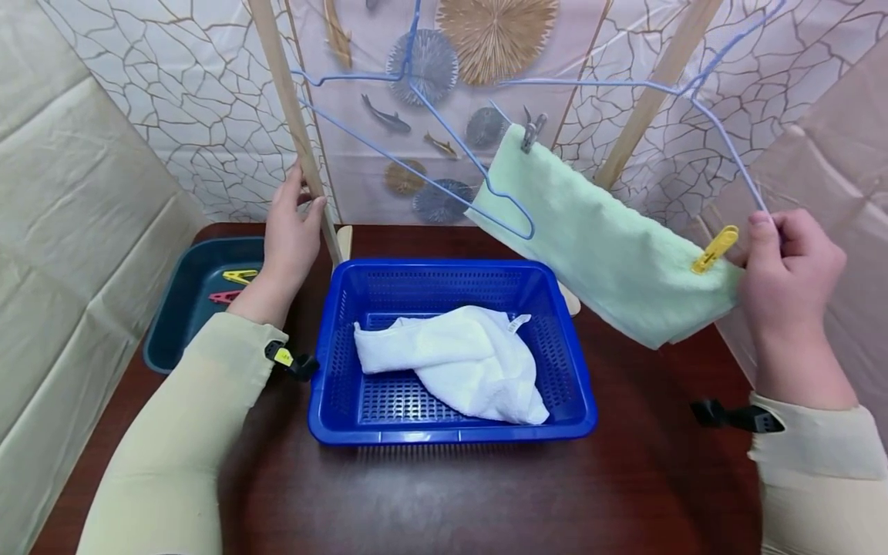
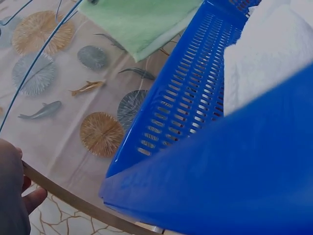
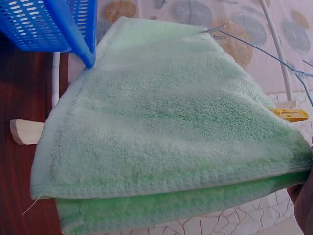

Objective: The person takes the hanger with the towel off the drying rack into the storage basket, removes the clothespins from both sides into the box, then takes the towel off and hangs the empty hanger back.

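My right hand [image 1: 791, 270] grips the lower right corner of a blue wire hanger [image 1: 724, 139]. From this hanger a folded light green towel [image 1: 597, 231] hangs at a slant, its right end lower and beside the hand. A yellow clothespin [image 1: 716, 248] clips it near my fingers, and a grey clothespin [image 1: 533, 132] clips its upper left end. On the left, my left hand [image 1: 291, 239] holds a slanted wooden post [image 1: 284, 85], thumb and fingers on either side. A second blue hanger [image 1: 361, 77] hangs bare nearby, overlapping the towel in the head view.
A blue plastic basket [image 1: 451, 437] stands mid-table with a crumpled white towel [image 1: 465, 347] inside. At the left, a dark teal tray [image 1: 156, 339] holds a yellow clothespin [image 1: 240, 276] and a red clothespin [image 1: 225, 296]. Another wooden post [image 1: 652, 96] rises behind the green towel.
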A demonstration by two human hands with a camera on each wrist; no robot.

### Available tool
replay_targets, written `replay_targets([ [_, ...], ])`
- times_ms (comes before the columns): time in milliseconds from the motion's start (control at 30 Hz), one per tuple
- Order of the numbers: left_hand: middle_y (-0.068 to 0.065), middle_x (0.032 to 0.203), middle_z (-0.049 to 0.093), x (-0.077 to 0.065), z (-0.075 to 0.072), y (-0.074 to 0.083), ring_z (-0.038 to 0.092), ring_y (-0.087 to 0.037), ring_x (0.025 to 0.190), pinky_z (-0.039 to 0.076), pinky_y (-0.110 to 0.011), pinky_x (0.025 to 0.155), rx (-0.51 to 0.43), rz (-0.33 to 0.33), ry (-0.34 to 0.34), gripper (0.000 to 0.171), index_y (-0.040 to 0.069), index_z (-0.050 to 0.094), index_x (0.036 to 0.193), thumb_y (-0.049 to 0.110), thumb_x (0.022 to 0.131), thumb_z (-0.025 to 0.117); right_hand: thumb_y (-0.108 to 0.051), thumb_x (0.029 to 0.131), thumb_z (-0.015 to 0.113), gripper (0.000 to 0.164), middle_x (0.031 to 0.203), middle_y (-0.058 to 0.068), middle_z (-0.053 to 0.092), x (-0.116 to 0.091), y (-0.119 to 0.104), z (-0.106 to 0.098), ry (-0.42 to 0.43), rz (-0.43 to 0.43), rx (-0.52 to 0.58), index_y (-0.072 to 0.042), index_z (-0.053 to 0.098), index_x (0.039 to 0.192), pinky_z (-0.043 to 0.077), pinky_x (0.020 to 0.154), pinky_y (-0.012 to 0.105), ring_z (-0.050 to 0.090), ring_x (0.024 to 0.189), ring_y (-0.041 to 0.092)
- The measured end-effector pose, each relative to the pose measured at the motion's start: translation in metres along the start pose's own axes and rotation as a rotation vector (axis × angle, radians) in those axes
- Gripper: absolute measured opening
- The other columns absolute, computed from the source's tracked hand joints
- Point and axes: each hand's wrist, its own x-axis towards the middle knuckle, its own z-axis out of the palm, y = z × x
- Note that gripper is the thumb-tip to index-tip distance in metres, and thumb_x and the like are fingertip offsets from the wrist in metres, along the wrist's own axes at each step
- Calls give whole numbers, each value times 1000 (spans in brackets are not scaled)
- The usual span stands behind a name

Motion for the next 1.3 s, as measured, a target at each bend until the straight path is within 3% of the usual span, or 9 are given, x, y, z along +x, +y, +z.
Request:
replay_targets([
  [200,4,140,38,-2,-3,1,45,-13,122,45,-33,96,23,1,-1,55,46,12,142,36,97,41,-14,87,63,21,47,-17,56,-7,6,-18,25,103,27,-8,63,67,37,45,9,54,45,-5],
  [400,4,139,39,-1,-3,3,46,-13,123,46,-33,93,4,-29,-19,55,46,13,142,36,96,42,-11,87,62,23,46,-15,55,-14,12,-34,51,79,47,-3,61,65,37,43,9,54,42,-5],
  [567,4,139,39,-1,-2,5,45,-12,123,47,-32,93,-10,-60,-25,55,47,13,141,36,96,42,-7,87,61,23,44,-8,54,-21,14,-44,62,135,133,-2,58,64,37,41,10,55,41,-1],
  [700,4,138,40,-2,-2,5,46,-12,122,47,-32,92,-17,-63,-27,55,46,14,142,36,96,43,-5,86,62,24,44,-2,55,-26,16,-54,65,208,292,-3,57,63,36,40,11,55,40,3],
  [1000,4,138,43,-1,-6,7,48,-13,121,48,-32,91,-61,-87,-41,52,44,22,142,35,96,44,-11,88,62,22,47,0,56,-42,19,-68,89,318,371,-9,54,67,41,44,11,55,44,5],
  [1100,4,137,43,-1,-7,7,48,-13,120,48,-32,91,-77,-104,-39,51,41,24,142,35,95,45,-13,89,61,22,48,1,56,-45,20,-72,95,330,375,-8,54,69,40,45,12,54,47,7],
  [1300,4,136,43,-2,-7,7,48,-12,119,49,-31,90,-90,-110,-32,49,39,27,141,35,95,45,-21,92,57,29,51,-3,56,-52,22,-83,107,362,158,-6,54,67,34,45,14,48,53,8],
])
